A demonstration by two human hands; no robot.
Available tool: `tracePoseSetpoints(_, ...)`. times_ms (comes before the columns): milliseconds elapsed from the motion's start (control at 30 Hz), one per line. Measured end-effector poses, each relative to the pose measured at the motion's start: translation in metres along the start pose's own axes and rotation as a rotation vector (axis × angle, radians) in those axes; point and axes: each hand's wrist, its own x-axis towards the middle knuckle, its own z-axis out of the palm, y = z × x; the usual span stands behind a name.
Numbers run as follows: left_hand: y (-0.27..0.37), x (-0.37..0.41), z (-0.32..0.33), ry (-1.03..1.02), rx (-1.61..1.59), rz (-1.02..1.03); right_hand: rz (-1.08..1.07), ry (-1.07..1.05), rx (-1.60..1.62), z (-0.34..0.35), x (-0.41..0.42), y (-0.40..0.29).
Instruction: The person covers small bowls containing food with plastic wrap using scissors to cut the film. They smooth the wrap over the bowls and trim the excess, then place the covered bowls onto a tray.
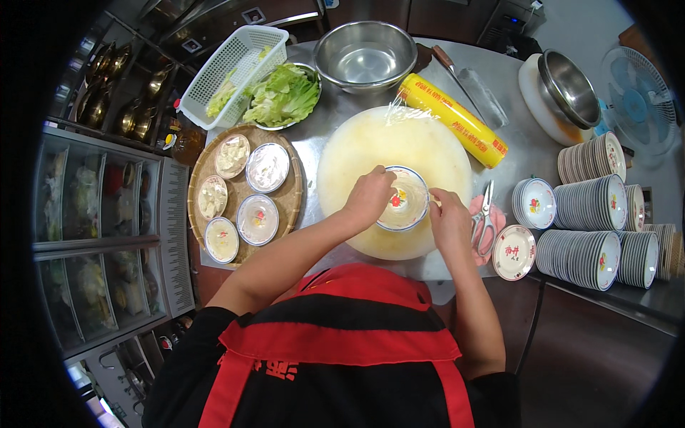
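Observation:
A blue-rimmed bowl (404, 211) with a red and yellow flower pattern sits on the round white cutting board (348, 144). What looks like clear film lies over it. My left hand (373, 195) is at the bowl's left rim, fingers bent and fingertips partly hidden. At the right rim my right hand (447, 214) has thumb and forefinger close together; whether they pinch the film cannot be told. A yellow roll of cling wrap (455, 120) lies across the board's upper right edge, with loose film (409, 109) by its left end.
Left, a round woven tray (295, 214) holds several bowls. Behind stand lettuce (283, 96), a white plastic basket (235, 101) and a steel bowl (365, 56). Right are a cleaver (484, 96), scissors (484, 222) on a pink cloth (499, 219), a plate (514, 262) and stacked bowls (578, 257).

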Motion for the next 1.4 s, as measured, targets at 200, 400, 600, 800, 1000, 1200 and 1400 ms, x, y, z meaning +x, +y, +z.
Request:
tracePoseSetpoints(200,-0.015,-0.002,-0.016,0.056,-0.169,0.034,-0.082,-0.23,-0.005,-0.009,0.011,-0.02)
tracePoseSetpoints(400,-0.038,-0.013,-0.007,-0.091,0.035,0.426,-0.139,-0.222,-0.006,0.006,-0.001,-0.001)
tracePoseSetpoints(600,-0.028,-0.005,-0.007,-0.156,0.138,0.617,-0.165,-0.235,-0.051,0.012,-0.002,0.01)
tracePoseSetpoints(800,-0.035,-0.003,0.011,-0.134,0.173,0.617,-0.264,-0.234,-0.087,0.024,0.005,0.007)
tracePoseSetpoints(1000,-0.024,-0.012,0.024,-0.015,0.229,0.479,-0.358,-0.168,-0.186,0.037,0.019,0.007)
tracePoseSetpoints(1200,-0.005,-0.015,0.041,0.18,0.21,0.251,-0.274,0.017,-0.103,0.025,0.026,0.012)
tracePoseSetpoints(1400,0.006,-0.011,0.053,0.257,0.229,0.117,0.231,0.107,0.261,0.021,0.02,0.019)
